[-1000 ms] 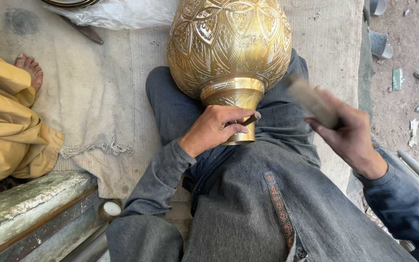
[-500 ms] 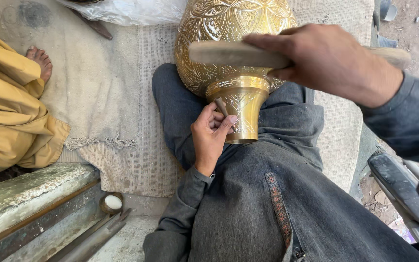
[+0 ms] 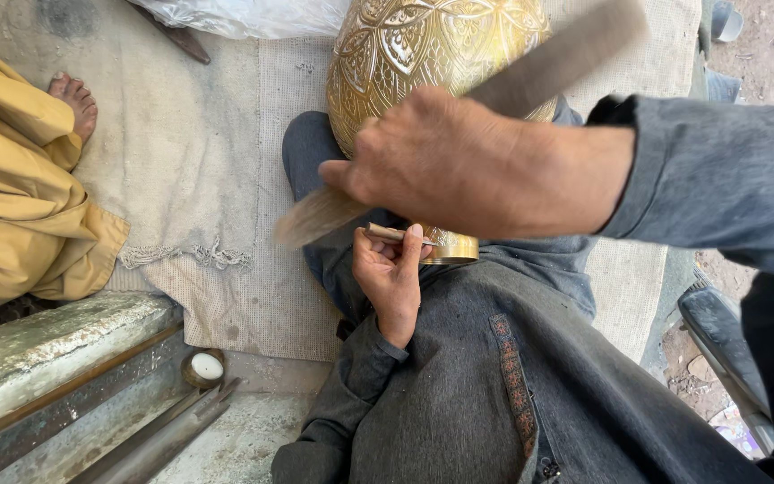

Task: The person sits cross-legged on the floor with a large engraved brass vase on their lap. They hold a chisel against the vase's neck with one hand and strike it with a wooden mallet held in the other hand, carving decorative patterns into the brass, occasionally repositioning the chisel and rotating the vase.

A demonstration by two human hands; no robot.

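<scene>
Two hands are at work over our lap, and we take the brass vase (image 3: 423, 63) as our landmark. Nearest to us, below the vase's foot, our left hand (image 3: 393, 278) lies palm up on the grey cloth of our clothing (image 3: 459, 394), its fingers curled around a thin wooden-handled tool (image 3: 396, 236) whose tip points toward the vase's narrow golden base. Whether the tip touches the metal we cannot tell, since the other hand covers that spot.

Just above the left hand and in front of the vase's lower body, our right hand (image 3: 472, 161) is clenched around a long flat bar (image 3: 530, 76), blurred with motion, which runs slantwise across the vase from lower left to upper right. The grey sleeve of that arm comes in from the right of the vase.

The vase itself lies on our legs, its engraved leaf pattern facing up, its foot toward us and its broad belly away.

Left of the vase, a worn beige mat (image 3: 190, 161) covers the ground. Farther left on it sits another person in yellow cloth (image 3: 20, 206), one bare foot (image 3: 73, 99) showing. Down to the left of the vase, a small round tin (image 3: 204, 367) rests beside a weathered metal beam (image 3: 55, 358).
</scene>
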